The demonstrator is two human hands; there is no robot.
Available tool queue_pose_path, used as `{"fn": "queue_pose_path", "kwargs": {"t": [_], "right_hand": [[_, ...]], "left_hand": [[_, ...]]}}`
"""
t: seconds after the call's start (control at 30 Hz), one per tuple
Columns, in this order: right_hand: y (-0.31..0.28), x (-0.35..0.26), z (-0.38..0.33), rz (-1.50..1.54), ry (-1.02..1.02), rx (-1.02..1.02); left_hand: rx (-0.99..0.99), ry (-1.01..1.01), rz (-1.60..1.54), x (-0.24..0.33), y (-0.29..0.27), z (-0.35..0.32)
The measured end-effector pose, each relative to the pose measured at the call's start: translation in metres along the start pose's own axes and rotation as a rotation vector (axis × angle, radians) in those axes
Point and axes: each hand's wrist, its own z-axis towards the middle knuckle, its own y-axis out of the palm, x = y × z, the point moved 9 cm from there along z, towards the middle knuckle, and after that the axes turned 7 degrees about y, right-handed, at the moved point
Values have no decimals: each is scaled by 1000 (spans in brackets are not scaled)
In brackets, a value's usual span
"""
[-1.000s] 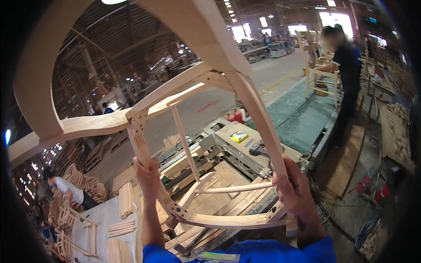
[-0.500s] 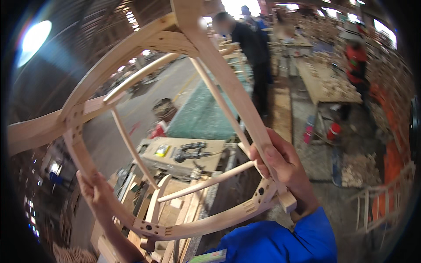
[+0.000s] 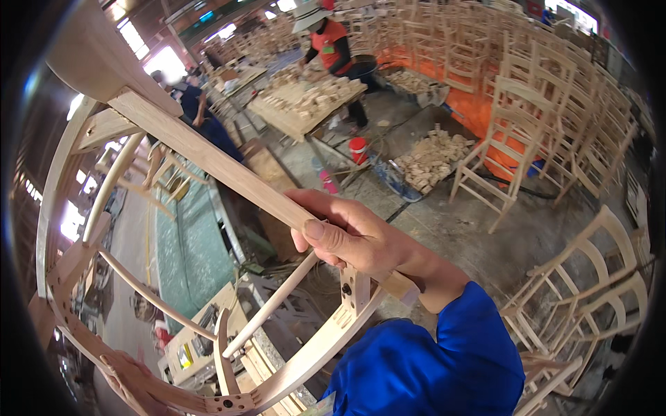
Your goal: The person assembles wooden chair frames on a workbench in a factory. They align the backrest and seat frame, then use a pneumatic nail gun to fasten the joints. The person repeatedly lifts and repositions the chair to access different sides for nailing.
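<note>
An unfinished wooden chair frame (image 3: 312, 365) with a curved seat ring, legs and round rungs is held up, tilted, across my left side. My right hand (image 3: 354, 232) is closed around one straight leg (image 3: 208, 161), its thumb lying along the wood. Close below that hand, a corner block with dark bolt holes joins the ring. At the lower left my left hand (image 3: 128, 378) grips the curved rail, partly hidden and close in tone to the wood. A thin rung (image 3: 274, 303) runs from near my right hand toward a short curved piece.
Behind the frame stands a bench (image 3: 201, 357) with wood strips and a green-topped table (image 3: 184, 260). Farther off, a person in orange works at a table (image 3: 316, 114) of wood pieces. Offcuts (image 3: 433, 159) lie in a tray; chairs (image 3: 510, 139) stand at right, more chair frames (image 3: 576, 270) nearer.
My view has swung to the right, showing the stacked chairs and offcuts. The chair frame has shifted left in view and tilted, with both hands still on it.
</note>
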Motion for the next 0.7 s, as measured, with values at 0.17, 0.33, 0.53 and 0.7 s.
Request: {"fn": "queue_pose_path", "kwargs": {"t": [0.17,0.33,0.53,0.7], "right_hand": [[-3,-21,-46,-161,-60,119],[1,-26,-89,-326,-23,315],[-6,-29,-128,-440,-36,408],[-24,-19,-148,-401,58,483]], "left_hand": [[-60,-86,-116,-26,33,-3],[-196,-33,-212,-57,58,-9],[-275,-220,-581,-59,114,-41],[-403,-155,-628,-52,150,-45]]}}
